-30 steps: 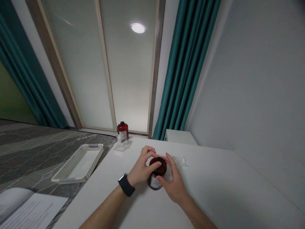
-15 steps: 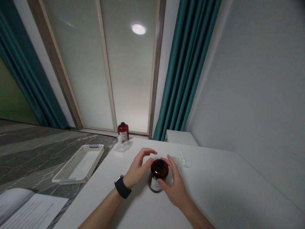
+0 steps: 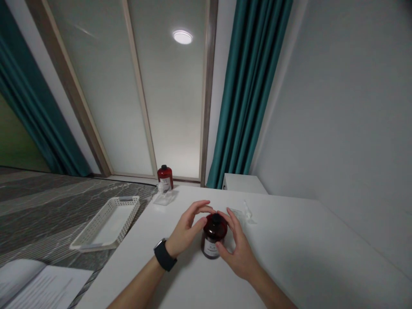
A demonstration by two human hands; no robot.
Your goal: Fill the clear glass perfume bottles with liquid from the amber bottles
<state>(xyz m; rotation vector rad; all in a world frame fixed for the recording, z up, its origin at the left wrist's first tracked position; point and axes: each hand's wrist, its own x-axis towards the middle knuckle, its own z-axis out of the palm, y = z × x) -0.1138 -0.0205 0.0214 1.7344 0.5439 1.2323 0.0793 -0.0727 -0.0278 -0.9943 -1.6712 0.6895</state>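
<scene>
A dark red-brown bottle (image 3: 214,233) with a black cap and a white label stands upright on the white table (image 3: 277,257). Around its right side curves my right hand (image 3: 239,247), the thumb at the edge of the label and the fingers by the shoulder behind. My left hand (image 3: 188,229), with a black watch (image 3: 165,255) on the wrist, is at the bottle's left. Its fingers are apart and reach towards the cap, holding nothing; whether the tips touch is unclear. A white pump head (image 3: 247,213) lies beyond my right hand, beside a clear plastic bag (image 3: 237,213).
A second red bottle (image 3: 165,177) stands at the far left corner, with a clear bag (image 3: 164,197) before it. Left of the table are a white perforated basket (image 3: 82,246) and an open booklet (image 3: 54,283). A white cabinet (image 3: 244,183) stands behind the table.
My left hand's fingertips have come slightly closer to the cap. My right hand stays around the bottle, its thumb shifted slightly right. The view has shifted a little.
</scene>
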